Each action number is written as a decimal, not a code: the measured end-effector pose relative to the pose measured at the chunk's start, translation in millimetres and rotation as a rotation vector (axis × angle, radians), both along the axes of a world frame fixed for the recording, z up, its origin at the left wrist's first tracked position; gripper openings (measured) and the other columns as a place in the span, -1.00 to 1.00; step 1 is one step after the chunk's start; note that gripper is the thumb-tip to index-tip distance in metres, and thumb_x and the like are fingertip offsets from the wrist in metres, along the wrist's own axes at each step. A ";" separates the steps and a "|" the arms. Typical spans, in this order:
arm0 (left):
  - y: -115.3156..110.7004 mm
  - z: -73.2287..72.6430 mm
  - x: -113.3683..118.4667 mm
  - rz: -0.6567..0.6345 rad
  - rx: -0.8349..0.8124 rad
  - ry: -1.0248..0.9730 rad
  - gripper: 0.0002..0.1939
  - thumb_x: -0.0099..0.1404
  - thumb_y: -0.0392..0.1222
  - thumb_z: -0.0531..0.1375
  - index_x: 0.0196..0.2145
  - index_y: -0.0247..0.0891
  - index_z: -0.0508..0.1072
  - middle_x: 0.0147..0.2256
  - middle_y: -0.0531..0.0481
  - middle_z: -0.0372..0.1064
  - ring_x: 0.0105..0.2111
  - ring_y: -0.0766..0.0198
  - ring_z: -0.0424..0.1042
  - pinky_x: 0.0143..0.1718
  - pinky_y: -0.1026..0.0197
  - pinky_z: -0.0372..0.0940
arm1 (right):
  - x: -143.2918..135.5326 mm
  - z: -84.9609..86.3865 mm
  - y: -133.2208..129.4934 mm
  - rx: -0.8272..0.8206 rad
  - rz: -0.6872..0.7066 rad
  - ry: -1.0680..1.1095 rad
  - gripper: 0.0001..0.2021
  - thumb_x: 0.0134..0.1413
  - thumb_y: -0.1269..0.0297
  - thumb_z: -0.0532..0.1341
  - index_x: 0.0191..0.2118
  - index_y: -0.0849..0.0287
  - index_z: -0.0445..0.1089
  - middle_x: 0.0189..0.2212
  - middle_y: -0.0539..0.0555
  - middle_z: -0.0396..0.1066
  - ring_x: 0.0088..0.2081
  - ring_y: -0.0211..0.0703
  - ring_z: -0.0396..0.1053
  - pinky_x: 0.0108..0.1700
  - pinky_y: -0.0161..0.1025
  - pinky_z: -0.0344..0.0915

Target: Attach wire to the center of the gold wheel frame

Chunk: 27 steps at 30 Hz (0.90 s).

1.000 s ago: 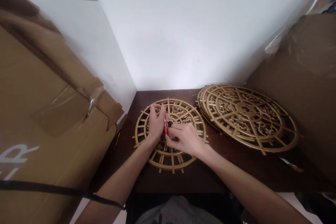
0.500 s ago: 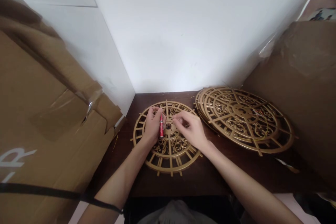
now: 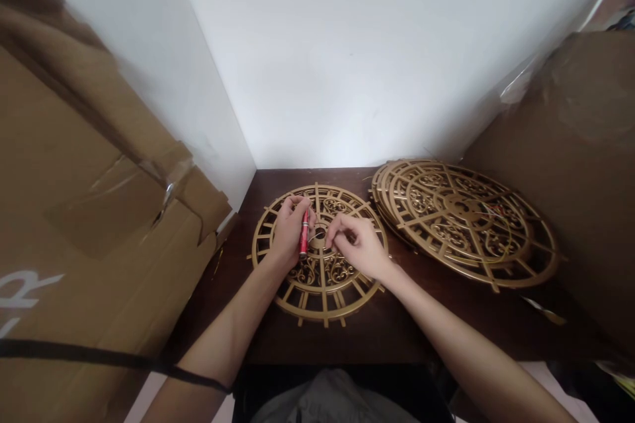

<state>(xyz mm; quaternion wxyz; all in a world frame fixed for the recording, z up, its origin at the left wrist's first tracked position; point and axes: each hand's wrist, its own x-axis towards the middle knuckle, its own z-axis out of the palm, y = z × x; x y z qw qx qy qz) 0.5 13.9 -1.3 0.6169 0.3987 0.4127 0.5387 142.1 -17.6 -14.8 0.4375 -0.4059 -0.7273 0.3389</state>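
Observation:
A round gold openwork panel point(image 3: 321, 287) with scrolls and spokes lies flat on the dark brown table point(image 3: 387, 337). Over its left half, my left hand point(image 3: 292, 228) is closed around a slim red pen-like tube point(image 3: 304, 234), held nearly upright in the view. My right hand point(image 3: 358, 244) is over the panel's right half, thumb and fingers curled into a pinch. A thin pale strand point(image 3: 316, 234) runs from near the red tube toward my right fingertips, across the hub. What the right fingertips hold is too small to make out clearly.
Several similar gold panels point(image 3: 476, 264) are stacked at the right, with wires on top. A small brush-like tool point(image 3: 544, 310) lies in front of them. Cardboard boxes point(image 3: 99, 225) flank the table on both sides, and a white wall point(image 3: 347, 66) stands behind. A black cord point(image 3: 114, 358) crosses my left forearm.
My right hand has shifted slightly down, its fingers curling more over the hub. The pale strand now shows between the hands. My left hand keeps its hold on the red tube.

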 end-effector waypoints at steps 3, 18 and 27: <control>-0.5 -0.2 1.1 0.015 0.000 -0.012 -0.78 0.18 -0.13 0.15 -0.34 -0.22 0.13 -0.70 0.21 0.14 -0.77 0.49 0.04 -0.74 0.44 -0.03 | 2.5 0.7 -0.6 0.108 0.074 -0.158 -0.71 -0.12 0.66 -0.01 -0.50 0.19 0.38 -0.56 -0.05 0.41 -0.54 -0.33 0.31 -0.45 -0.39 0.18; 2.0 -1.0 2.2 0.153 0.018 -0.073 -0.87 0.22 -0.17 0.08 -0.34 -0.19 0.13 -0.66 0.21 0.11 -0.74 0.47 0.01 -0.77 0.45 -0.04 | -3.5 -4.4 4.0 0.232 0.059 -0.287 -0.65 0.04 0.63 0.01 -0.22 0.18 0.46 -0.21 0.07 0.49 -0.17 -0.18 0.41 -0.08 -0.21 0.33; 0.5 -0.1 2.0 0.144 0.025 -0.075 -0.85 0.19 -0.17 0.10 -0.35 -0.21 0.14 -0.68 0.21 0.10 -0.75 0.48 0.00 -0.77 0.45 -0.07 | -5.4 0.1 2.6 0.248 0.138 -0.329 -0.66 0.06 0.60 0.08 -0.16 0.11 0.48 -0.09 0.04 0.47 -0.07 -0.16 0.39 0.02 -0.16 0.26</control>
